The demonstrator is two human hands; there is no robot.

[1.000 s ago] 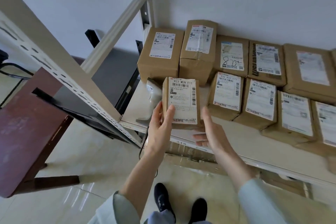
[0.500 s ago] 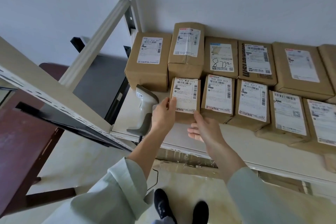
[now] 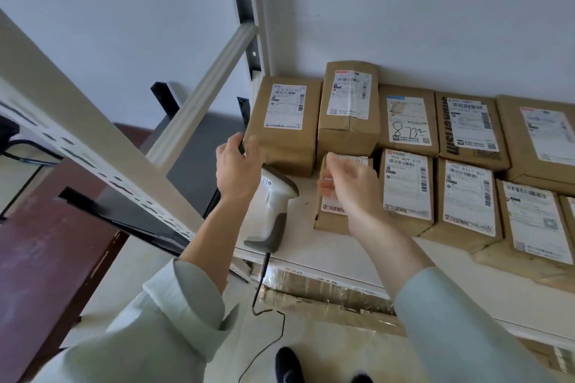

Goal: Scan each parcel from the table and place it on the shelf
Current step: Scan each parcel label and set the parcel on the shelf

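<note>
Standing against the wall, the shelf (image 3: 357, 261) carries two rows of brown parcels laid label-up, probably so each barcode stays readable. At the left end of the front row lies the small parcel (image 3: 334, 221), touching its neighbour (image 3: 407, 186) and flat on the board, so it looks already placed. Just beside it on the left lies the scanner (image 3: 277, 211), handle toward the shelf edge and cord hanging to the floor, likely parked within easy reach. Over the small parcel hovers the right hand (image 3: 351, 186), blurred, its fingers loosely curled and holding nothing. Reaching past the scanner, the left hand (image 3: 238, 169) has relaxed fingers at the back parcel's (image 3: 286, 127) corner; contact is unclear.
</note>
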